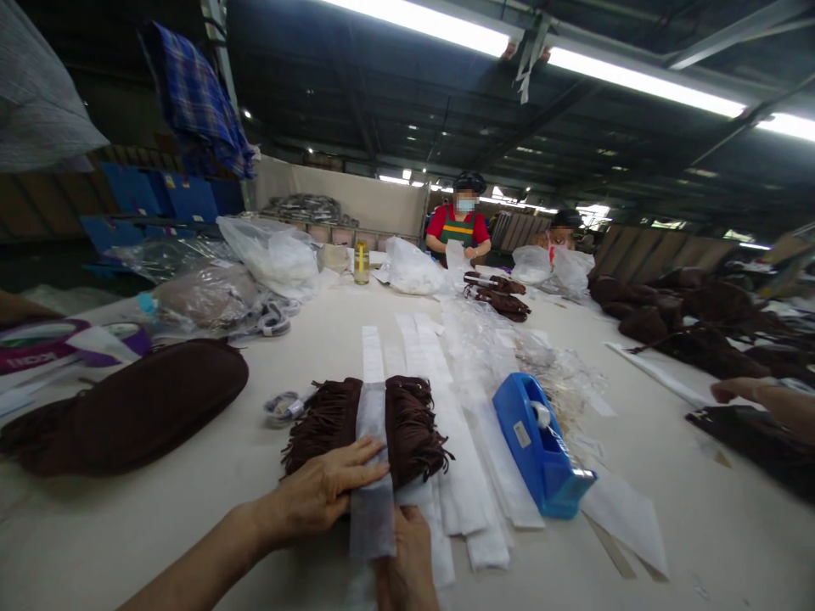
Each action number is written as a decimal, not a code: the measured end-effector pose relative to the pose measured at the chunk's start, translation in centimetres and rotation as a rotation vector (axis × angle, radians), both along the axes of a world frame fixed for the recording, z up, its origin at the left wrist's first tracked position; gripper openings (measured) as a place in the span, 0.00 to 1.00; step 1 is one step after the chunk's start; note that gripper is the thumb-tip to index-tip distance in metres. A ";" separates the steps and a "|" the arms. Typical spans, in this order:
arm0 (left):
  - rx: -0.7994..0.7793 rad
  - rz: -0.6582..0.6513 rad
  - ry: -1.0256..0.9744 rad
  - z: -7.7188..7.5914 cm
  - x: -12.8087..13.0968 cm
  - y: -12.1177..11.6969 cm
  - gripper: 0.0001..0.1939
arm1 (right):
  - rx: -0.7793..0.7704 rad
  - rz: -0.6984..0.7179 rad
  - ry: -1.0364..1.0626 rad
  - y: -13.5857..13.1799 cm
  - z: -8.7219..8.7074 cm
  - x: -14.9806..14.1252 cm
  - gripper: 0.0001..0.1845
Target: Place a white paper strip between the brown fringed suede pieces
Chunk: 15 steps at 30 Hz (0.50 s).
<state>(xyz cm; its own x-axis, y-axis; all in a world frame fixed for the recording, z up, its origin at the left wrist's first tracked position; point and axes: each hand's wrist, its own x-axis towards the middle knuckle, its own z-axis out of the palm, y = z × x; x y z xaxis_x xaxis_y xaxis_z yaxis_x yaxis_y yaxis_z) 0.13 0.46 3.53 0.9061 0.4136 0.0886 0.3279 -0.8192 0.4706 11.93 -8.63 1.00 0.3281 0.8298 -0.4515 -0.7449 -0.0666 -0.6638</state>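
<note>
A brown fringed piece (407, 424) lies on the tabletop (191, 501), long axis left to right, fringe pointing near. A white paper strip (371, 458) crosses it near-to-far. The left hand (324, 488) presses flat and open on it; the right hand (407, 552) pinches the strip's near end.

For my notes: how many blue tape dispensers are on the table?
1. The blue plastic tape dispenser stands right of the brown fringed suede piece, which the left hand presses and the right hand wraps. Bags may hide others.

The pale table (191, 509) bears a fringed bundle (407, 424), paper strips (471, 475) and a blue tape dispenser (535, 450).
</note>
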 end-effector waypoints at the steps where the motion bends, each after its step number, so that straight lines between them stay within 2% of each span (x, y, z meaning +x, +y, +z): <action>1: 0.090 -0.014 -0.021 -0.8 -0.2 -0.3 0.36 | -0.001 0.009 -0.019 0.1 0.1 0.0 0.17; 4: 0.296 -0.055 -0.085 -2.9 -0.7 -0.8 0.41 | -0.047 0.076 -0.104 0.1 -0.4 0.4 0.18; 6: 0.379 -0.085 -0.128 -3.7 -0.8 -0.8 0.42 | -0.085 0.185 -0.204 -0.4 -1.4 0.9 0.18; 8: 0.436 -0.101 -0.170 -4.2 -0.8 -0.7 0.43 | -0.110 0.305 -0.358 -1.5 -2.4 1.9 0.16; 10: 0.466 -0.102 -0.187 -4.3 -0.8 -0.7 0.41 | -0.056 0.313 -0.622 -2.6 -2.9 3.1 0.13; 11: 0.473 -0.099 -0.186 -4.3 -0.7 -0.7 0.39 | 0.036 0.251 -0.820 -3.1 -2.8 3.8 0.11; 13: 0.490 -0.098 -0.197 -4.1 -0.7 -0.8 0.35 | 0.363 0.067 -1.310 -3.2 -2.0 5.0 0.08; 15: 0.503 -0.080 -0.209 -3.9 -0.7 -0.9 0.31 | 0.708 0.010 -1.761 -2.5 -0.6 6.0 0.14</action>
<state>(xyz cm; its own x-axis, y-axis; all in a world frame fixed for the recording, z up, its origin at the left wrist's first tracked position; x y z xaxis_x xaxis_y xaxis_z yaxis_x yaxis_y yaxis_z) -0.55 -0.48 -0.35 0.8750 0.2040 0.4390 0.1964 -0.9785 0.0632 17.89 -11.13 0.44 -0.0334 0.6911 0.7220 0.7148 0.5214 -0.4660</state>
